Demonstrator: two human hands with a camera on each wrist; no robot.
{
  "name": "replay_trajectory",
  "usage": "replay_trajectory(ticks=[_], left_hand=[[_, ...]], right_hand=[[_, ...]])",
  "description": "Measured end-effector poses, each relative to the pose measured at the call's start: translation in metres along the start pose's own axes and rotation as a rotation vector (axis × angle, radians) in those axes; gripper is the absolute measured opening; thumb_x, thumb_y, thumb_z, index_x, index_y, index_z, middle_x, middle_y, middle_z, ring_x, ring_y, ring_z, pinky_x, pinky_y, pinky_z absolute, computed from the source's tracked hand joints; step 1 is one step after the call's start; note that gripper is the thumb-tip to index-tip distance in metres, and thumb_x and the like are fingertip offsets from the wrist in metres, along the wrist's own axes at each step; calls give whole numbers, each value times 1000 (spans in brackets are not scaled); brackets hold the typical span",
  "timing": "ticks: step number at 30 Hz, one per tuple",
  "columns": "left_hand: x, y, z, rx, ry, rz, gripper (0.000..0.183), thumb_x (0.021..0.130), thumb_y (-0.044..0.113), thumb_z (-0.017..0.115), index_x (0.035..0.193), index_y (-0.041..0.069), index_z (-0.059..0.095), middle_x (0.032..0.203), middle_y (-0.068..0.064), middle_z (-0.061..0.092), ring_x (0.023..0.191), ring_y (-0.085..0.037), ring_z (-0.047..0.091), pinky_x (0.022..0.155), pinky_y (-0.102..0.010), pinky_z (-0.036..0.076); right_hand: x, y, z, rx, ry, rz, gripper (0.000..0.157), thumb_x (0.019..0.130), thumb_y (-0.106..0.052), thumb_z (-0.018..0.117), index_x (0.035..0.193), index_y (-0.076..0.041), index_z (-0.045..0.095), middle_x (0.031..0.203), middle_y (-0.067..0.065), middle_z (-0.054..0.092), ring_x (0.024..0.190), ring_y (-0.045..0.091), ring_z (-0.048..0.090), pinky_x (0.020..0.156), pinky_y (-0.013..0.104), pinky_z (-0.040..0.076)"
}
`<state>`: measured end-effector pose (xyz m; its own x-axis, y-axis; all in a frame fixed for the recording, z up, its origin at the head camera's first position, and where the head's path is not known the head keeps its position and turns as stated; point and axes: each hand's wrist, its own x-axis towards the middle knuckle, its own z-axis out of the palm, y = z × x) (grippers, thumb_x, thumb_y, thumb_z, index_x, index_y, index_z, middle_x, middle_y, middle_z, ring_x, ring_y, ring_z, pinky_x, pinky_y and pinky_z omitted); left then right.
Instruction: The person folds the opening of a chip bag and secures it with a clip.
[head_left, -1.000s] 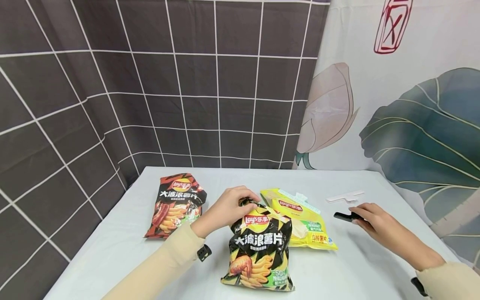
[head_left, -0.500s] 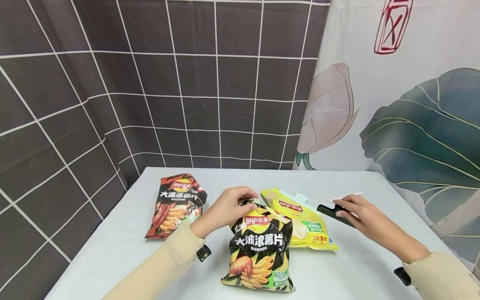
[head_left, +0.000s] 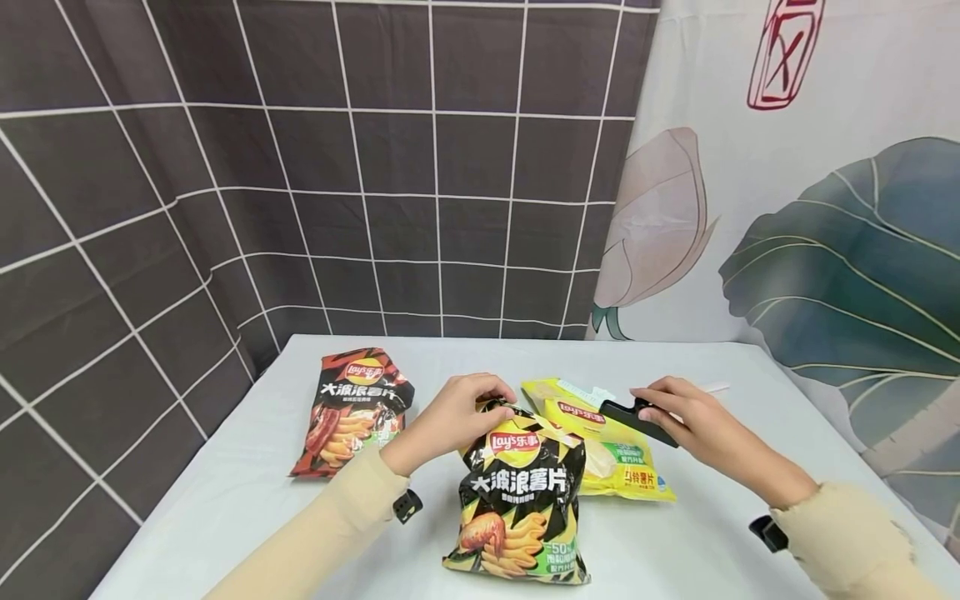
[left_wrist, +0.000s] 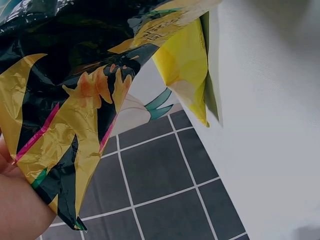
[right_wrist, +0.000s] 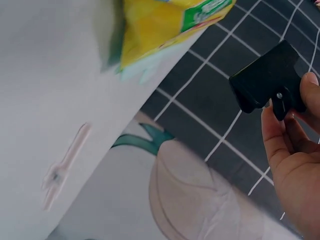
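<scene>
A black and yellow Lay's chip bag (head_left: 517, 500) stands near the front middle of the table. My left hand (head_left: 461, 412) grips its top edge, and in the left wrist view the bag's gold and black corner (left_wrist: 65, 165) passes by the palm. Between thumb and fingers my right hand (head_left: 693, 417) pinches a black bag clip (head_left: 637, 421), shown closer as a wide black clip (right_wrist: 267, 77) in the right wrist view. The clip is held above the right side of a yellow Lay's bag (head_left: 626, 467). That yellow bag lies behind the black one, with a pale clip (head_left: 585, 396) along its top.
At the back left a red and black Lay's bag (head_left: 352, 412) lies on the white table (head_left: 247, 517). A white clip lies at the back right, mostly behind my right hand; the right wrist view shows this clip (right_wrist: 65, 167) whole. A dark gridded cloth (head_left: 390, 167) hangs behind.
My right hand has moved left with the black clip, from the table's right side to over the yellow bag's edge. My left hand and the black bag have stayed put.
</scene>
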<state>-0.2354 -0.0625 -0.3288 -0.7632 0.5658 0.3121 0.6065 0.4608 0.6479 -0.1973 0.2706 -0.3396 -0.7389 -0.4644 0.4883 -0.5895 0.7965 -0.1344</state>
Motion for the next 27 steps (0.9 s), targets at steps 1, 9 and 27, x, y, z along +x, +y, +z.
replay_trajectory(ticks=[1, 9, 27], left_hand=[[0, 0, 0, 2, 1, -2, 11, 91, 15, 65, 100, 12, 70, 101, 0, 70, 89, -9, 61, 83, -28, 51], [0, 1, 0, 2, 6, 8, 10, 91, 12, 63, 98, 12, 70, 101, 0, 69, 90, -10, 61, 84, -28, 51], [-2, 3, -1, 0, 4, 17, 13, 93, 10, 59, 99, 12, 70, 102, -1, 69, 83, -10, 57, 81, -27, 50]], right_hand=[[2, -2, 1, 11, -9, 9, 31, 83, -9, 72, 113, -3, 70, 101, 1, 63, 83, 9, 56, 67, 25, 52], [17, -15, 4, 92, -84, 83, 30, 88, -10, 67, 117, -3, 68, 103, 3, 64, 87, 15, 60, 70, 27, 53], [45, -37, 10, 318, -70, 78, 27, 89, -13, 67, 114, -3, 70, 91, -4, 64, 71, 2, 48, 58, 20, 42]])
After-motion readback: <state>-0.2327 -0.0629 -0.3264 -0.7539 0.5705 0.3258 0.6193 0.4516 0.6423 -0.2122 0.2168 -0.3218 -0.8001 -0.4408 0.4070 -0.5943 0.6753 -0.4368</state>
